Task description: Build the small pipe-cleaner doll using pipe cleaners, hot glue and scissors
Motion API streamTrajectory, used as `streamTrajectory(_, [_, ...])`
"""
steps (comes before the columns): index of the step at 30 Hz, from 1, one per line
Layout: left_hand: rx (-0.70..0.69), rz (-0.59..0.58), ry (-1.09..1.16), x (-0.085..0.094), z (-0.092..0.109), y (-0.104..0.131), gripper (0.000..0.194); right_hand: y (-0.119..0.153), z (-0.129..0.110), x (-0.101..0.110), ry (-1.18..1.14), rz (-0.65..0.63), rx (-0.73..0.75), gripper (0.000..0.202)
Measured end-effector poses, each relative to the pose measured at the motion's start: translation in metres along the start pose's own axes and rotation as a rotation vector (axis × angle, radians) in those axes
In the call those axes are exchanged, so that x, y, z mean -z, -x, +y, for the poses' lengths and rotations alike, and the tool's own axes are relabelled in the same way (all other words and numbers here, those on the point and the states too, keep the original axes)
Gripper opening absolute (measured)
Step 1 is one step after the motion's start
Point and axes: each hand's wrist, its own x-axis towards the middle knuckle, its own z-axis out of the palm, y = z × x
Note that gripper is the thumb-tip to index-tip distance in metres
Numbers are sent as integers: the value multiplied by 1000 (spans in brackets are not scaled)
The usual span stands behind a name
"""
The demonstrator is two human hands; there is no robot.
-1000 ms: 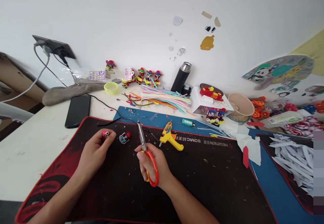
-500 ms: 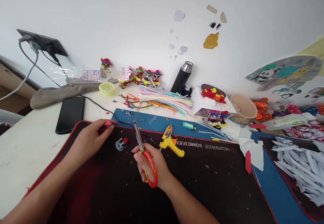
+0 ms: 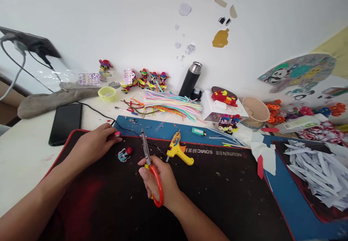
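Note:
My left hand (image 3: 96,143) is closed in a pinch over the mat's upper left. A small pink-and-red piece (image 3: 117,134) sticks out between its fingertips, mostly covered by them. Scissors (image 3: 151,172) with orange and yellow handles are gripped in my right hand (image 3: 163,179), blades pointing up and away, close together. Between the hands, a small blue-and-white figure with a red fuzzy ball (image 3: 125,154) lies on the dark mat (image 3: 206,197). A yellow glue gun (image 3: 181,150) rests just beyond my right hand.
Pastel pipe cleaners (image 3: 172,103) are piled behind the mat. Several small figures (image 3: 153,80) stand by the wall, near a black thermos (image 3: 190,79). A phone (image 3: 65,124) lies at left, a yellow tape roll (image 3: 107,94) behind it. Paper strips (image 3: 317,172) heap at right.
The view has shifted slightly, so the scene sits further left. My left fingers have turned the pink-and-red piece and moved a little rightward over the mat. The scissors stay in my right hand.

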Motion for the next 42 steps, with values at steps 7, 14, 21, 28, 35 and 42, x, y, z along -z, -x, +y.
streamTrajectory(7, [145,110,100,-4,9,3,34,-6,-11,3,-37,-65,-59,48])
streamTrajectory(14, [183,180,105,0,13,-13,33,-12,-23,11,32,-95,-81,40])
streamTrajectory(21, [173,139,63,2,12,-37,36,-26,-26,18,3,-110,-100,41])
streamTrajectory(28, [122,43,-29,2,2,-40,35,-34,-24,24,12,-191,-118,47])
streamTrajectory(35, [86,189,210,5,5,-29,26,-29,-20,23,22,-175,-78,47])
streamTrajectory(42, [84,284,394,21,37,-32,37,-28,-20,25,-37,-191,-67,49])
